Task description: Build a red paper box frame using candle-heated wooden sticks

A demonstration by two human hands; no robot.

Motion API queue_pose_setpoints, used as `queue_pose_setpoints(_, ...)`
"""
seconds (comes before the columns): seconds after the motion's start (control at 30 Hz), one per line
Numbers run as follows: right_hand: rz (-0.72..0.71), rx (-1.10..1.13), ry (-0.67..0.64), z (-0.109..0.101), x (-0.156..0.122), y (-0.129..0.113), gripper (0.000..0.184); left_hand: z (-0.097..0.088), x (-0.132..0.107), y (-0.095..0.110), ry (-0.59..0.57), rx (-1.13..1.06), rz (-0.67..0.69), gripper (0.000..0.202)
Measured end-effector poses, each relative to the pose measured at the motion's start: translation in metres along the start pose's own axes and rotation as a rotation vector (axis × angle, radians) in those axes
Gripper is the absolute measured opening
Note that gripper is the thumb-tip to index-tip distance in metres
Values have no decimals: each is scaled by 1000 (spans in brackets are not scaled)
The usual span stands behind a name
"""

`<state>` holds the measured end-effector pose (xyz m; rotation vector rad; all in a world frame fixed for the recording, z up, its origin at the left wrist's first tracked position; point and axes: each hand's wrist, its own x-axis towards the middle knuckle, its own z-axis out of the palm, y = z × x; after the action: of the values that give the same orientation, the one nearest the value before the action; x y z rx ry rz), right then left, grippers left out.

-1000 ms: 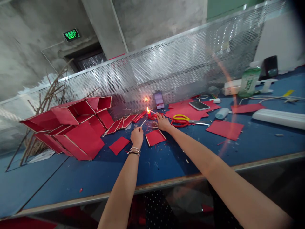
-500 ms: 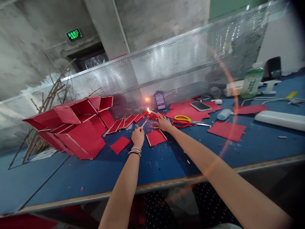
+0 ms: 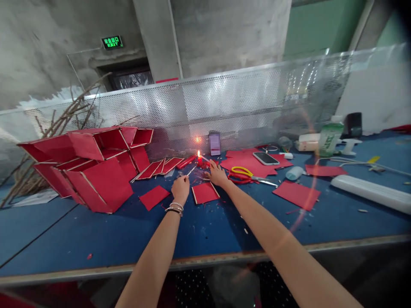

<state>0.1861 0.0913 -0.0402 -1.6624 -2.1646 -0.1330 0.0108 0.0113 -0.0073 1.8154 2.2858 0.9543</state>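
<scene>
Left hand (image 3: 180,189) pinching thin pale stick (image 3: 192,170); right hand (image 3: 217,174) gripping whitish rod (image 3: 206,159), tip just beside flame (image 3: 198,154) of short red candle (image 3: 200,162), mid-table. Over right, green bottle (image 3: 328,143) upright, contents can't be made out. Far left, red box structure (image 3: 109,184), open compartments, pale-edged panels. Red card (image 3: 204,193), pale strips along two sides, lying flat on blue table (image 3: 208,237) between forearms. Rod slim, straight; stick thinner, slanting up.

Bright candle flame (image 3: 198,154), dim surroundings
</scene>
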Motion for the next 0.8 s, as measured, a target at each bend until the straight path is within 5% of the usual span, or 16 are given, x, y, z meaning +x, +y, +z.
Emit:
queue_pose_setpoints(0.23, -79, -9, 80, -7, -6, -7, 56, 1, 3, -3, 25, -12, 16, 33)
queue_pose_setpoints(0.57, -128, 183, 453, -26, -17, -16, 33, 9, 19, -14, -88, -337, -112, 31)
queue_pose_setpoints(0.8, -181, 256, 407, -22, -17, -18, 32, 7, 18, -11, -92, -373, -113, 30)
